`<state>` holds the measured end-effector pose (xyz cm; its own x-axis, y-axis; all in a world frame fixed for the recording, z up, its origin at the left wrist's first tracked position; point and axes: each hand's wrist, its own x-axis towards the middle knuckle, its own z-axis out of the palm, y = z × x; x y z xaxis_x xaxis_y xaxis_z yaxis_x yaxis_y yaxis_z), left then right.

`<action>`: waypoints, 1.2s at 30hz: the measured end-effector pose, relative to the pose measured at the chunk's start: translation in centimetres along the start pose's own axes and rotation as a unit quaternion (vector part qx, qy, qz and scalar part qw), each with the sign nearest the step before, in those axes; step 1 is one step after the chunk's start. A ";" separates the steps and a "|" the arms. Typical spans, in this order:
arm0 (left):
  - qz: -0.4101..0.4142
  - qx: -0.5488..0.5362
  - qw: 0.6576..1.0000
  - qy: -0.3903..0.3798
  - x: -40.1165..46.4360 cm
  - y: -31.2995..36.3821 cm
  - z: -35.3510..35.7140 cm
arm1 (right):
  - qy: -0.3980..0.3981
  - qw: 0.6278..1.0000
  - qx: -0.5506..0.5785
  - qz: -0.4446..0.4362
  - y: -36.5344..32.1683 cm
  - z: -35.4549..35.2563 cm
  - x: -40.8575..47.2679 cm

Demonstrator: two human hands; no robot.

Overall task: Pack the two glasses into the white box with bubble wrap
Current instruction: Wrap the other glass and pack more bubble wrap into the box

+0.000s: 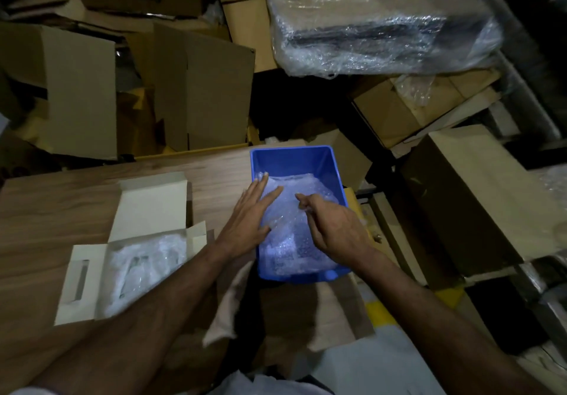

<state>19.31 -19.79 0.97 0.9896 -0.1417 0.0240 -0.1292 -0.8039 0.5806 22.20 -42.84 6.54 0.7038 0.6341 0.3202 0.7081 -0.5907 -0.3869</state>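
Note:
The white box point(89, 275) lies open on the wooden table at the left, flaps spread, with a bubble-wrapped glass point(144, 267) lying inside it. To its right stands a blue plastic bin point(294, 158) holding loose bubble wrap point(285, 226). My left hand point(250, 213) rests flat, fingers spread, on the left side of that wrap. My right hand point(333, 226) is over the right side of the bin, its fingertips pinched on the bubble wrap. No second glass shows clearly; the wrap hides the bin's bottom.
The wooden table point(46, 204) ends just right of the bin. Brown cardboard boxes point(196, 88) crowd the floor behind and to the right. A large parcel in clear plastic film point(383, 20) sits at the top right. A white cloth point(227, 308) hangs at the table's near edge.

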 end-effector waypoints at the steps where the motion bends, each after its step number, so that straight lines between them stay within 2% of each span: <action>1: 0.010 -0.017 1.000 0.017 0.4 0.1 -0.4 | 0.008 1.000 -0.001 -0.004 -0.5 -0.5 0.0; 4: 0.028 -0.092 0.994 0.047 0.4 0.3 -2.2 | 0.044 0.999 -0.016 -0.011 -1.1 -1.7 -0.5; 6: 0.053 -0.130 0.989 0.053 -0.3 0.7 -4.0 | 0.039 0.999 -0.029 -0.005 -0.8 -2.0 -1.2; 11: 0.079 -0.142 0.985 0.058 -4.2 0.8 -8.7 | 0.024 1.000 -0.016 0.011 -2.8 -1.7 -0.8; 16: 0.043 -0.120 0.985 0.117 -10.4 -2.3 -12.5 | 0.042 0.992 0.052 -0.103 -8.2 -1.1 1.5; 20: -0.004 -0.181 0.974 0.136 -14.7 -3.7 -15.4 | 0.016 0.984 0.050 -0.171 -12.1 -1.0 4.3; 23: -0.079 -0.299 0.935 0.176 -17.2 -3.2 -17.7 | 0.000 0.978 0.117 -0.173 -15.4 -1.9 6.6; 25: -0.134 -0.345 0.904 0.216 -18.3 -2.9 -18.8 | 0.022 0.969 0.205 -0.134 -17.7 -1.9 8.4; 27: -0.168 -0.380 0.874 0.252 -18.9 -3.3 -19.6 | 0.060 0.931 0.359 -0.035 -20.1 -1.2 10.6; 28: -0.183 -0.406 0.853 0.272 -19.0 -3.4 -19.9 | 0.078 0.885 0.457 0.038 -21.1 -0.6 11.7; 29: -0.205 -0.420 0.831 0.302 -18.9 -3.8 -20.0 | 0.076 0.818 0.556 0.122 -21.8 0.1 12.5; 30: -0.230 -0.426 0.811 0.328 -18.8 -4.3 -20.1 | 0.036 0.724 0.657 0.205 -22.1 1.1 13.0; 31: -0.259 -0.432 0.791 0.349 -18.8 -4.6 -20.2 | -0.031 0.619 0.737 0.270 -21.8 2.5 13.1; 32: -0.288 -0.441 0.769 0.362 -18.9 -5.1 -20.1 | -0.098 0.542 0.772 0.315 -21.7 3.8 12.6; 33: -0.314 -0.454 0.750 0.365 -19.0 -5.9 -20.0 | -0.153 0.520 0.771 0.334 -21.6 5.1 11.6; 34: -0.336 -0.469 0.732 0.362 -19.1 -6.5 -19.9 | -0.194 0.542 0.746 0.334 -21.9 6.1 10.4; 36: -0.384 -0.481 0.710 0.342 -19.5 -7.6 -19.5 | -0.242 0.636 0.657 0.324 -23.1 7.5 8.4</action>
<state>2.27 0.36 11.92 0.5873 0.7027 -0.4016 0.2424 0.3207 0.9156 11.36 -20.10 11.65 0.4994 0.7374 -0.4548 -0.6042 -0.0798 -0.7928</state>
